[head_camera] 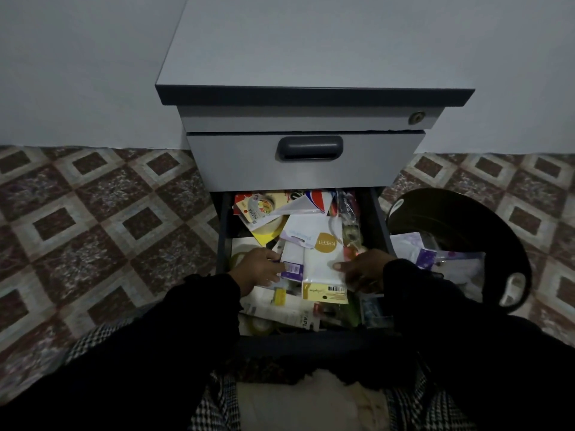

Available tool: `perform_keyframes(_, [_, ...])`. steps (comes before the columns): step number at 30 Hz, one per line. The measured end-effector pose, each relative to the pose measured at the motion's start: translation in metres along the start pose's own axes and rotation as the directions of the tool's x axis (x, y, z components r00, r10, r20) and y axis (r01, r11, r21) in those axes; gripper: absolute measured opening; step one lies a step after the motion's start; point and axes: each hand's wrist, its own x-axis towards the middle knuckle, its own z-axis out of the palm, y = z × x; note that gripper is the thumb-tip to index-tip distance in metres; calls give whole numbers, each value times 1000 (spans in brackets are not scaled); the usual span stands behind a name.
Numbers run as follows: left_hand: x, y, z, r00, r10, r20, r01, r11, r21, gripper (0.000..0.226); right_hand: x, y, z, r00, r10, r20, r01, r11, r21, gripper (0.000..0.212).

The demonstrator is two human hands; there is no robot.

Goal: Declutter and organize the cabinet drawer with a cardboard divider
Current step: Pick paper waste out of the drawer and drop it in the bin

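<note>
Both arms in black sleeves reach forward from the near edge into the open drawer [222, 231] of a grey cabinet [306, 163].

The left hand [259, 267] lies palm down on the left part of the clutter, its fingers stretched toward the right and touching the edge of a small purple pack [292, 270]. They look relaxed rather than curled round it.

The right hand [362, 269] comes in from the right. Its thumb lies flat on the right edge of a white packet [323, 265] bearing a gold circle. The other fingers go down beside or under that packet and are hidden, so whether they grip it cannot be told.

The packet lies in the middle of the drawer, on top of other papers, with the purple pack touching its left side.

The drawer is crowded: cards and a yellow sheet at the far end, boxes and tape rolls near the front, most too dim to name. No divider can be picked out among them, perhaps for the poor light.

A dark basket [485, 222] stands on the tiled floor [93, 219] just right of the drawer, holding purple and white packs; the right sleeve hides its near part.
</note>
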Motion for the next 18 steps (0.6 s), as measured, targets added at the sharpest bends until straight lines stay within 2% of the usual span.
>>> perform_keyframes(5, [-1,1,-2,997,-71,31,77,968,-240,14,4,-3,7,1000,28,-5,-27,994,106,24])
perform_keyframes(7, [-2,1,-5,996,-91,18,92,945,-313,15,4,-3,3,1000,25,-16,-22,985,170,29])
perform_keyframes(13, [-8,4,-3,996,-82,-28,69,949,-308,16,-3,1,-1,999,-8,-40,13,993,115,37])
perform_keyframes(18, [-19,5,0,987,-7,-161,-40,957,-289,21,-18,0,-3,992,-105,-63,105,994,-5,35])
